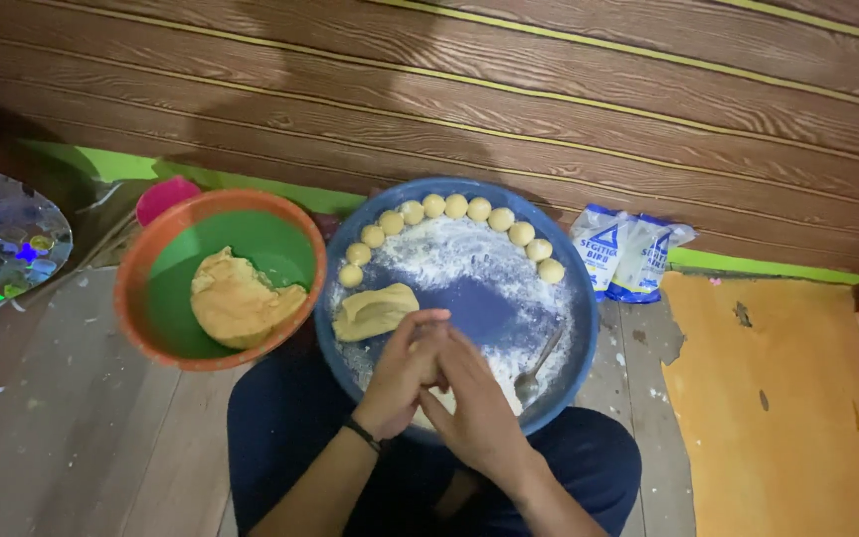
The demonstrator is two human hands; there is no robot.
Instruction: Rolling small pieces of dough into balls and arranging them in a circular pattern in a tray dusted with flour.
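Observation:
My left hand (402, 370) and my right hand (476, 398) are pressed palm to palm over the near side of a round blue tray (577, 298) dusted with flour; anything between the palms is hidden. A flat lump of yellow dough (374, 310) lies on the tray just left of my hands. Several small dough balls (456, 207) line the tray's far rim in an arc. A metal spoon (535, 368) rests on the tray to the right of my hands.
An orange bowl with a green inside (151, 264) holds a large dough mass (236, 298) at the left. Flour bags (620, 254) lie by the wooden wall. A pink cup (163, 196) and a shiny patterned disc (2, 237) sit at far left.

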